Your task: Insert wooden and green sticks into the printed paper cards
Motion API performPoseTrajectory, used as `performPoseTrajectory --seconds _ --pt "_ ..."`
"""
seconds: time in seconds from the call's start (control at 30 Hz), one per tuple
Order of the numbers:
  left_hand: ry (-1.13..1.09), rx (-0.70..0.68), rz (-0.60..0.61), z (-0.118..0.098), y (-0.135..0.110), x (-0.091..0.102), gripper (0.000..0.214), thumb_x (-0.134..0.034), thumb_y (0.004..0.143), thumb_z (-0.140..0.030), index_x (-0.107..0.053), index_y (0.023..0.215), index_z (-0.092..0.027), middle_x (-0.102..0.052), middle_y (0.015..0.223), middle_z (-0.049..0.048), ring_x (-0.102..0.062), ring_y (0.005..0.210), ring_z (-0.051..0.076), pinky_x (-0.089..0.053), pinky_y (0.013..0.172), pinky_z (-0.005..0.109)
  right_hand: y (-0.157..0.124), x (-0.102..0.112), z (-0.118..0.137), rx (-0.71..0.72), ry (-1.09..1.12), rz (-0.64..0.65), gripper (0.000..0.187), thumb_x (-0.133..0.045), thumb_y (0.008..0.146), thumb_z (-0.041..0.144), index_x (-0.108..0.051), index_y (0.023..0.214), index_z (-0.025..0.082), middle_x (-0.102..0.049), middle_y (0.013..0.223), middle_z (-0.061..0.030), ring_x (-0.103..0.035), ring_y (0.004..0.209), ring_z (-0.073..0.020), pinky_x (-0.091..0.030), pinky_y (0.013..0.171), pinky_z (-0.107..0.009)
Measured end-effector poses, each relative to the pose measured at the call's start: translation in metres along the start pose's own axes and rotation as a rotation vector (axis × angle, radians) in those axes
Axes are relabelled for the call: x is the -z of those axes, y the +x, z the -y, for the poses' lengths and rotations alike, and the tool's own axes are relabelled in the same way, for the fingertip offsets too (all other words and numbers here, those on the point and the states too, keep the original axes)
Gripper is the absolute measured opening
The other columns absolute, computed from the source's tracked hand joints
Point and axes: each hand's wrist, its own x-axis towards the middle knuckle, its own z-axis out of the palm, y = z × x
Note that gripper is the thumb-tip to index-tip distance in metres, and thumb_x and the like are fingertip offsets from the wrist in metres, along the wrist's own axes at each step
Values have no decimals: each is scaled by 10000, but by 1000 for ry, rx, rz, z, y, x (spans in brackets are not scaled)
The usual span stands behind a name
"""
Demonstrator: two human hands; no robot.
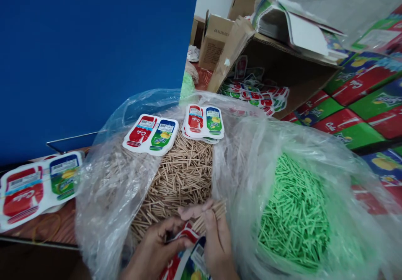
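Note:
At the bottom centre, my left hand (157,244) is closed on the edge of a pouch (196,258) printed with red Cola and blue-green Sprite cans. Between the fingers and thumb of my right hand (216,240) is a small bundle of thin brown sticks (201,224). The bundle's lower end is at the pouch's top edge; how far it reaches inside is hidden by the fingers. Just beyond both hands lies a heap of the same brown sticks (185,175) in a clear plastic bag (106,204).
More printed pouches lie on the bag's rim, one (150,134) left and a small stack (204,123) right. Another pouch stack (40,187) sits far left. Green sticks (295,217) fill a bag at right. Behind stands an open carton (301,70) of pouches, beside printed boxes (354,91).

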Motion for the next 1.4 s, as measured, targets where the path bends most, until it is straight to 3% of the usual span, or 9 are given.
performPoseTrajectory --seconds 0.13,0.33,0.57,0.7,0.93,1.13,1.27,1.4 --pt "-71 1 -3 3 -1 -3 89 -739 695 -297 -703 659 -224 -643 612 -19 -602 669 180 -492 715 257 -7 -1 -5 42 -59 11 438 -384 920 588 -622 946 221 -733 876 -85 -668 965 -242 -495 916 -406" --pt "-42 48 -11 4 -1 0 80 -741 678 -271 -703 653 -204 -666 660 -22 -579 629 144 -460 619 205 -4 6 -5 14 -45 62 463 -377 931 574 -664 915 211 -733 808 -69 -675 881 -228 -483 921 -402" --pt "109 71 186 -9 3 2 36 -685 703 -215 -715 700 -195 -672 661 -31 -561 636 134 -430 607 191 9 14 0 -170 -49 244 466 -428 910 585 -680 912 193 -753 860 -63 -685 880 -215 -505 872 -350" --pt "72 42 190 -9 5 2 57 -668 715 -217 -672 667 -187 -631 634 -40 -535 617 125 -411 589 190 10 7 -3 -217 48 206 456 -423 906 601 -583 1046 197 -751 965 -90 -701 877 -223 -523 850 -375" --pt "-259 110 134 7 6 2 256 -750 693 -416 -683 723 -171 -657 685 -24 -558 665 141 -446 650 226 -3 11 4 8 -177 165 384 -406 937 545 -640 1025 253 -713 1092 -64 -626 1080 -199 -451 987 -342" --pt "-338 154 52 17 5 -3 362 -771 643 -511 -678 699 -166 -652 650 -31 -553 633 132 -432 621 219 -17 20 -22 17 -163 140 373 -445 915 559 -662 956 258 -672 1206 -88 -547 1223 -227 -453 1010 -398" --pt "-241 126 27 15 3 -5 285 -744 686 -447 -690 722 -169 -666 672 -20 -570 652 145 -436 628 219 -22 15 -33 15 -72 42 377 -496 883 572 -682 943 250 -598 1315 -104 -578 1187 -258 -476 989 -420" --pt "48 16 106 6 0 -1 112 -669 757 -311 -695 741 -203 -677 689 -23 -583 666 155 -435 631 205 -19 10 -31 -3 -220 53 386 -452 930 505 -683 1124 265 -639 1260 -85 -550 1218 -250 -447 1021 -409"
